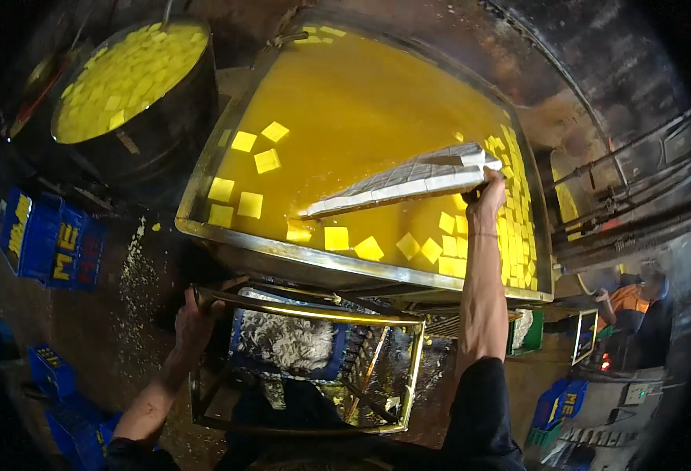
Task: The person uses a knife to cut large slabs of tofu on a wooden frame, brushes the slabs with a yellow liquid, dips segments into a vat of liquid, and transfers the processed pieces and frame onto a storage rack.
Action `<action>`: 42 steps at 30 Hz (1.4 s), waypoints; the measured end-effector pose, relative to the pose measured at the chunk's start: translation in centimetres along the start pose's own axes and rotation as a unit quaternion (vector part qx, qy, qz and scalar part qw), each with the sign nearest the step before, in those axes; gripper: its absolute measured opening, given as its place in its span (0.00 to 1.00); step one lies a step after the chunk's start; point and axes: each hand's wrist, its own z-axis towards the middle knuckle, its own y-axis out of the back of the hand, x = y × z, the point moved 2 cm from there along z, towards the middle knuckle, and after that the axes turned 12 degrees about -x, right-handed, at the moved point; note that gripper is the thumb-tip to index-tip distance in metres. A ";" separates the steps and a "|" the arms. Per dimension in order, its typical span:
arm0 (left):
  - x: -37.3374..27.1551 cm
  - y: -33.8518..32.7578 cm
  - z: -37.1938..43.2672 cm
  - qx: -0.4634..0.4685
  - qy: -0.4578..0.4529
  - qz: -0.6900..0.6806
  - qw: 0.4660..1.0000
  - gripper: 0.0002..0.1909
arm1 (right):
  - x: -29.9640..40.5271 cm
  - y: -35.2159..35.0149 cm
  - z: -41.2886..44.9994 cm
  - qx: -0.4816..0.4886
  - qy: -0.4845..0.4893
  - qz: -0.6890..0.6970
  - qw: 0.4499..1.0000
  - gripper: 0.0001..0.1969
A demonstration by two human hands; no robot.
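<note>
My right hand point(486, 191) grips the right end of a board bearing rows of white tofu-like blocks point(410, 179). The board tilts down to the left, its far end at the surface of yellow liquid in a large metal vat point(345, 259). My left hand point(197, 315) holds the left corner of a rectangular metal frame point(322, 312) in front of my body. Square yellow blocks point(336, 238) float along the near side of the vat, and many more point(516, 235) are packed at its right side. Below the frame is a blue crate of pale scraps point(286, 341).
A round drum of yellow blocks point(139, 76) stands at the upper left. Blue crates point(51, 235) are on the floor at the left. At the right are metal rails point(628, 194), a green crate point(528, 332) and another person in orange point(628, 300). Scraps litter the wet floor.
</note>
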 end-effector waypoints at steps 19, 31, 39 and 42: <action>-0.2 -0.4 0.6 0.014 0.045 -0.070 0.996 0.52 | -22.2 -26.2 -8.6 0.118 0.433 -0.556 0.699 0.42; -0.6 1.0 -0.2 -0.027 -0.016 -0.009 0.999 0.51 | -15.8 -28.8 -18.4 0.260 0.506 -0.480 0.668 0.34; -3.1 2.6 -1.4 -0.079 0.037 0.030 0.996 0.51 | 0.7 -20.1 -13.5 0.340 0.469 -0.335 0.744 0.33; -5.5 0.2 -1.9 -0.248 -0.178 0.011 0.952 0.43 | 7.5 -14.8 -10.5 0.325 0.505 -0.287 0.746 0.34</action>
